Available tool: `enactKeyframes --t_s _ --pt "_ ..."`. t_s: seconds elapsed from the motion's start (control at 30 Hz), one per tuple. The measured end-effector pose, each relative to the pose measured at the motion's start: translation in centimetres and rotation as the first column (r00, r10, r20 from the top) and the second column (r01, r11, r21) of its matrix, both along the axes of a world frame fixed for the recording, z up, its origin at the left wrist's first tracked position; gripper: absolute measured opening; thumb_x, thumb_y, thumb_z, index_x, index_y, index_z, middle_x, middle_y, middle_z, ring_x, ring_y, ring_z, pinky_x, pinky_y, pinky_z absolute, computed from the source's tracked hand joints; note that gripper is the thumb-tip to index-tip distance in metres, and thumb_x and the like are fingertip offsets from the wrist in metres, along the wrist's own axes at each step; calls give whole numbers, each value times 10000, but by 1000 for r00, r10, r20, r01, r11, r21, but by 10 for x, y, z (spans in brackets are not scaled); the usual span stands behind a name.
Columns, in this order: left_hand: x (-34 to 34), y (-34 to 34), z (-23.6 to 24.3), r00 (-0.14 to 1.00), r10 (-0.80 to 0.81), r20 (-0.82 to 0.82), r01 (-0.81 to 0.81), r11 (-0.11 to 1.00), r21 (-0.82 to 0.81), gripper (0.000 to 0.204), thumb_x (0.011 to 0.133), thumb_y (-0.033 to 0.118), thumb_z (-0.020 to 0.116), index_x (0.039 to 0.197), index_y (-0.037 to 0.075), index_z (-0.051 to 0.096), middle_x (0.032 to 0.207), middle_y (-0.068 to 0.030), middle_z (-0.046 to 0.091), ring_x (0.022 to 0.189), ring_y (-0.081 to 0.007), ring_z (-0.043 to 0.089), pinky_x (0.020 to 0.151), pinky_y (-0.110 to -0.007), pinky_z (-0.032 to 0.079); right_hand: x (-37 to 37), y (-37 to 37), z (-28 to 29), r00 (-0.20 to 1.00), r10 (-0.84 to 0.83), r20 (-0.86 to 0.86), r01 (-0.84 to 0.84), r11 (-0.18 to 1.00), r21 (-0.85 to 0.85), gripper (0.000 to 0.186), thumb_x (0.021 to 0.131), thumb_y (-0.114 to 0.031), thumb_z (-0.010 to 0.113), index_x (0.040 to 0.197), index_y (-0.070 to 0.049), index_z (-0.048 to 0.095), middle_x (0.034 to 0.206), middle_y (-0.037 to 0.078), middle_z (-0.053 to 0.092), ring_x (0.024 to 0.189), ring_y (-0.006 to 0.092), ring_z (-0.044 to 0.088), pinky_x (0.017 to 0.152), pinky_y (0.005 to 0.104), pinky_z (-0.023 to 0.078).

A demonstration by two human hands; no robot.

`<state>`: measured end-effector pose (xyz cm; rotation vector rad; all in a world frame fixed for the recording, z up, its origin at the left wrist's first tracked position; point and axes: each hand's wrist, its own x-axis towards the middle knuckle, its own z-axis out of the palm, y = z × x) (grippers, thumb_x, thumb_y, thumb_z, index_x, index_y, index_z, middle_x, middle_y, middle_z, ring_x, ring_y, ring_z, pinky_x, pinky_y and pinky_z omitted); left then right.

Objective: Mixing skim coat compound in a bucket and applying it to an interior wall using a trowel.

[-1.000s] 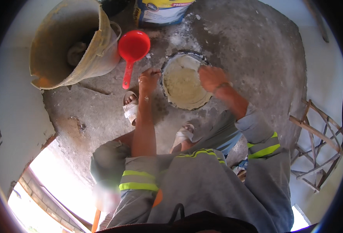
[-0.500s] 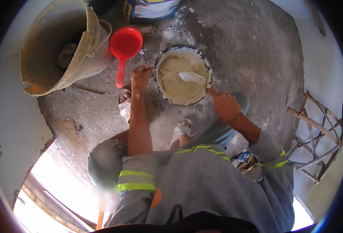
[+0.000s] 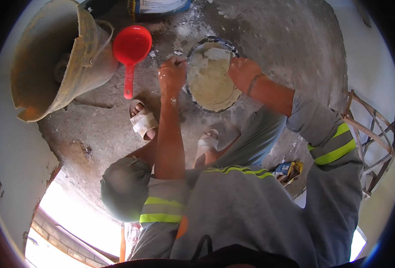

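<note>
A dark-rimmed bucket (image 3: pixel 222 42) of thick beige mortar (image 3: pixel 213 85) stands on the floor in front of me. My left hand (image 3: pixel 171 73) is closed on the bucket's left rim, its fingers pinching the edge. Over the right side of the bucket, my right hand (image 3: pixel 244 73) is closed round the handle of a trowel, mostly hidden in the fist. The pale trowel blade (image 3: pixel 217 54) lies against the mortar near the far rim, partly smeared with it.
Left of the bucket lies a red scoop (image 3: pixel 132 44). Beyond it a large dirty bucket (image 3: pixel 65 67) lies tipped. A bag (image 3: pixel 159 6) stands at the far edge, a crumpled packet (image 3: pixel 287 172) lies by my right side, and a wooden frame (image 3: pixel 371 129) leans at the right wall.
My right hand has moved from the bucket's near right rim up and left over it, carrying the trowel blade to the far side. The bucket looks tilted, and my left hand has shifted slightly farther away.
</note>
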<state>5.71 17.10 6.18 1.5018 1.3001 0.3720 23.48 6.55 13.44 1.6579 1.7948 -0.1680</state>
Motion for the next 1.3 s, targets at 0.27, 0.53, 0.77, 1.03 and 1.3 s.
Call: enactKeyframes --t_s 0.27,0.53,0.77,1.03,1.3 --pt "-8 8 -45 980 35 -196 -26 998 49 159 771 203 590 871 114 677 851 -120 667 848 -299 638 750 -381 488 -2 43 10 991 -19 -129 -34 916 -399 218 719 -88 588 912 -27 670 969 106 658 843 253 650 659 385 532" --pt "2 13 -37 987 -32 -160 31 999 -7 143 769 196 594 871 137 676 872 -103 667 851 -289 636 756 -375 486 30 42 16 868 -482 -120 153 489 -859 204 751 -101 610 911 25 629 588 91 585 474 188 564 448 344 459" --pt "2 17 -35 984 -89 -153 93 996 18 159 774 182 593 904 133 669 876 -91 669 851 -272 638 765 -358 483 35 -74 13 55 -949 -309 405 304 -862 229 808 -157 599 956 18 612 563 46 539 432 107 502 400 266 412" --pt "-2 18 -44 978 -148 -146 148 989 -11 180 768 197 619 922 122 672 851 -93 673 799 -229 645 756 -329 479 -58 -154 -23 -866 -416 -279 342 -84 -936 320 886 -192 530 1140 2 518 629 -10 475 481 57 450 384 209 378" --pt "-60 -1 -50 999 14 -52 -19 994 -104 174 807 135 618 935 24 655 769 -77 658 676 -122 596 629 -280 492 -72 -126 24 -692 -552 -465 560 -5 -828 244 848 -198 547 986 2 561 664 37 531 497 114 504 420 264 405"
